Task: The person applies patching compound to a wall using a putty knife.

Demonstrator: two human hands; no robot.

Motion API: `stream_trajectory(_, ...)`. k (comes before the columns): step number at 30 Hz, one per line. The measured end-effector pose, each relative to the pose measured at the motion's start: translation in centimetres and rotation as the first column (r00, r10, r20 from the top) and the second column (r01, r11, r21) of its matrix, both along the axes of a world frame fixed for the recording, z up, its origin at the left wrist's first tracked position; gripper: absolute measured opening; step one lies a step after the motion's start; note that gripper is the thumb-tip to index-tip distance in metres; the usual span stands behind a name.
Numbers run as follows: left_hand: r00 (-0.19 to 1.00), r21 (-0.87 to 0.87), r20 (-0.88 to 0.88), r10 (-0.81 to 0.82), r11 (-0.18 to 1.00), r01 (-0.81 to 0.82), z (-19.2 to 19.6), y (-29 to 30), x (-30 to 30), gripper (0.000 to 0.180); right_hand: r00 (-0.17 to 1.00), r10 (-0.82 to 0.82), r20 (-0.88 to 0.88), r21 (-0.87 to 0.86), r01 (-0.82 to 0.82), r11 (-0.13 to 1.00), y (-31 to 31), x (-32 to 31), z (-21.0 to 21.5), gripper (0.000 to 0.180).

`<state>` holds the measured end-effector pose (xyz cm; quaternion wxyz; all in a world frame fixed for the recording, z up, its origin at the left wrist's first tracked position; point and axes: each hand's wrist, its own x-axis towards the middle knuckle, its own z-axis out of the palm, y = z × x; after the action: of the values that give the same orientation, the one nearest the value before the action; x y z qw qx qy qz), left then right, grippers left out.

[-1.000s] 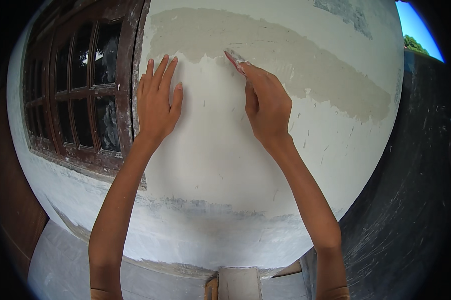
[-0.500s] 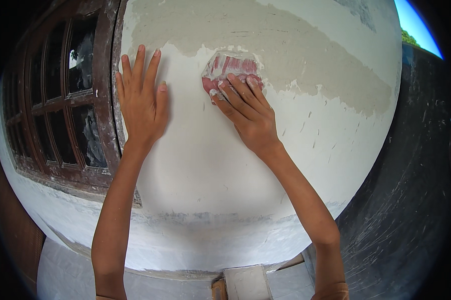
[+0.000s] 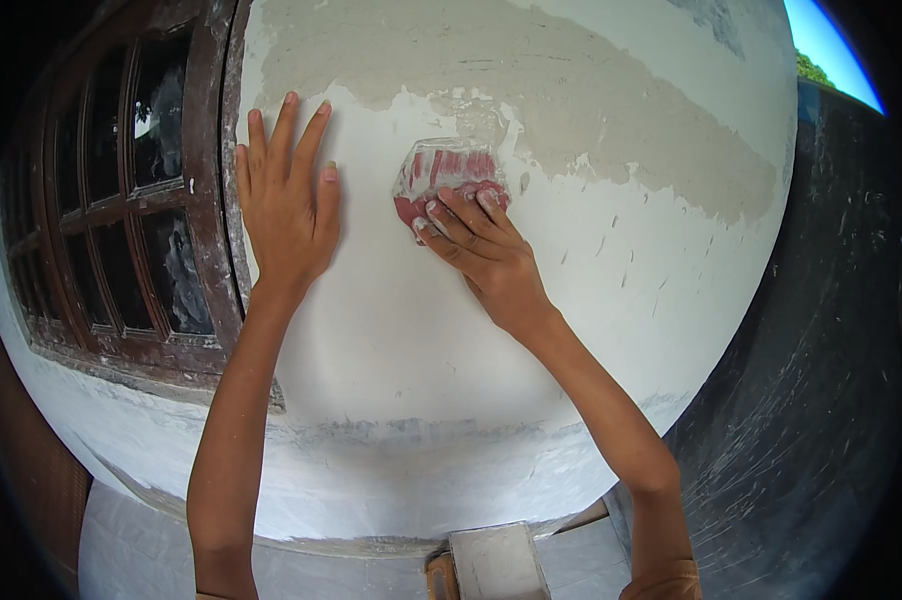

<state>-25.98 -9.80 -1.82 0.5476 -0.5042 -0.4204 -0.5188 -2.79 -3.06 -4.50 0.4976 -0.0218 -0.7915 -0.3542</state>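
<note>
My right hand (image 3: 486, 255) presses a red putty scraper (image 3: 451, 165) against the wall. White paste smears the scraper's upper part, and my fingers lie bent over its lower red part, hiding some of it. White wall (image 3: 411, 330) surrounds it, with a band of grey-beige unpainted plaster (image 3: 391, 50) just above. To the left, my left hand (image 3: 289, 215) rests flat on the wall near the window frame, fingers spread and holding nothing.
A dark brown wooden window (image 3: 116, 215) with small glass panes stands at the left. On the right is a dark, paint-streaked surface (image 3: 771, 420). Below, a pale flat slab (image 3: 498, 565) lies over the grey floor (image 3: 351, 570), beside a small brown piece (image 3: 441, 578).
My right hand has drawn the scraper down and slightly left, off the edge of the unpainted plaster, uncovering streaky white paste there. The left hand stays in place on the wall.
</note>
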Motion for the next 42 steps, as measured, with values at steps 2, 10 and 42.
stream_trajectory(2, 1.0, -0.001, -0.001, 0.002, 1.0, -0.002, -0.1, -0.1, 0.1, 0.047, 0.999, -0.002, 0.045, -0.007, 0.003, 1.0, -0.1, 0.3, -0.9, 0.03)
stream_trajectory(10, 0.996, -0.073, -0.085, -0.005, 0.997, -0.001, 0.8, -0.7, 0.6, 0.048, 0.955, 0.203, -0.214, 0.067, -0.193, 0.979, -4.7, 2.9, -0.2, 0.027)
stream_trajectory(42, 1.0, 0.06, -0.024, -0.011, 0.998, 0.013, 3.2, 0.4, 0.8, 0.047, 0.645, 0.145, -0.75, -0.302, -0.53, 0.792, -4.8, 0.8, 8.6, 0.038)
